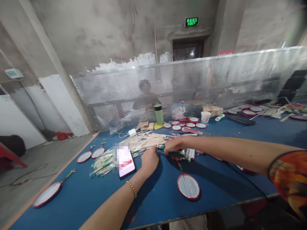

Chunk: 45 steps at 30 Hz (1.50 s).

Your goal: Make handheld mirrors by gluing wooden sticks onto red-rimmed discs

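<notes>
My right hand (174, 147) is wrapped round a dark green-handled tool (177, 155) that looks like pliers. Its tip points left, towards my left hand (150, 160). The left fingers are curled closed close to that tip; what they hold, if anything, is hidden. Just left of them lies a lit phone (126, 163). Pale flat wooden sticks (153, 138) spread out beyond both hands. Nearer to me, a small red-rimmed racket (188, 186) lies on the blue table (158, 203), its short handle reaching up below my right hand.
Green-ended sticks in clear wrapping (103, 164) lie left of the phone. Several finished-looking rackets (47, 194) rest along the left edge. At the back stand a green bottle (158, 114) and a paper cup (205, 117), before a perforated metal screen (115, 92). A person (146, 95) shows behind it.
</notes>
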Motion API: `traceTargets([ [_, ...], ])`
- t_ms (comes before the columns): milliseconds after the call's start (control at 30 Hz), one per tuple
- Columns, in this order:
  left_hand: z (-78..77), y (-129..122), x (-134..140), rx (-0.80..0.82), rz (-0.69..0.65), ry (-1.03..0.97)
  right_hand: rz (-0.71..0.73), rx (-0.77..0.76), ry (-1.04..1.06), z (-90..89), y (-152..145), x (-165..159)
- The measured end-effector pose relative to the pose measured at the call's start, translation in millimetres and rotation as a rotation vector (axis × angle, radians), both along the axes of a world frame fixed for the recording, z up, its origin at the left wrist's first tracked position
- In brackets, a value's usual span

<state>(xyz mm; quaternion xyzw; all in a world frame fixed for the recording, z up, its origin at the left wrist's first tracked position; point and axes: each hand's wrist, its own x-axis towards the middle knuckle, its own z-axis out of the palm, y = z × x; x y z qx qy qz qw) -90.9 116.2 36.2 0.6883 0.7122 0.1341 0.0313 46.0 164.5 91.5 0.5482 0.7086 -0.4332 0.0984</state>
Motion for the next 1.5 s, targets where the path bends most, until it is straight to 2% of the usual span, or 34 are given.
traceTargets([
  [200, 5.4, 3.5, -8.4, 0.051, 0.035, -0.004, -0.019, 0.008, 0.052, 9.6, -2.7, -9.6],
  [533, -4.0, 4.9, -11.0, 0.001, 0.012, 0.014, -0.015, 0.114, 0.049, -1.7, -9.7, -7.4],
  [800, -2.0, 2.1, -6.2, -0.006, -0.021, 0.056, -0.052, 0.132, 0.038, -9.3, -4.5, -11.8],
  [933, -0.8, -0.2, -4.9, -0.018, -0.03, 0.061, -0.04, 0.067, 0.039, -13.3, -0.7, -11.8],
  [1100, 1.1, -5.7, -4.8, -0.031, -0.065, 0.094, -0.044, -0.002, 0.062, -9.1, -3.7, -9.6],
  [1267, -3.2, -8.0, -4.5, -0.01, -0.091, 0.126, -0.056, -0.039, 0.122, -4.3, -9.0, -6.1],
  [1367, -5.7, -6.5, -5.3, 0.039, -0.142, 0.144, -0.055, 0.042, 0.209, 2.8, -13.0, -2.1],
  [1500, -7.7, -2.8, -9.0, 0.106, -0.242, 0.226, -0.032, 0.349, 0.225, 18.3, -22.7, 8.0],
])
